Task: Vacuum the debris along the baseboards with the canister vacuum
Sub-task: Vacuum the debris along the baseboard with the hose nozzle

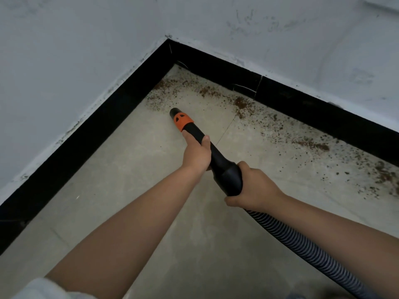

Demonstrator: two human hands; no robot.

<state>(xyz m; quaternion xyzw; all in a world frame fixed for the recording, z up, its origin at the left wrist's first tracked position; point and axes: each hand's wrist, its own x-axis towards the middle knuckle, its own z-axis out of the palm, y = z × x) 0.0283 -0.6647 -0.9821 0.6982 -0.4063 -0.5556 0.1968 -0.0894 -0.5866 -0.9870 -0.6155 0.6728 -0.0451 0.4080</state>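
**Nozzle at the corner**

In the corner where two black baseboards (216,67) meet, brown debris (241,104) lies scattered on the pale floor (129,169), thickest along the right-hand board and trailing off toward the right edge. I hold the black nozzle (207,152) with both hands, its orange collar (182,121) near the tip. The tip points into the corner and sits just at the near edge of the crumbs; I cannot tell if it touches the floor. My left hand (196,153) wraps the nozzle just behind the collar, fingers curled under, thumb on top. My right hand (252,186) grips the thick rear end, fingers closed around it. The ribbed hose (302,244) runs from there to the lower right, out of view.
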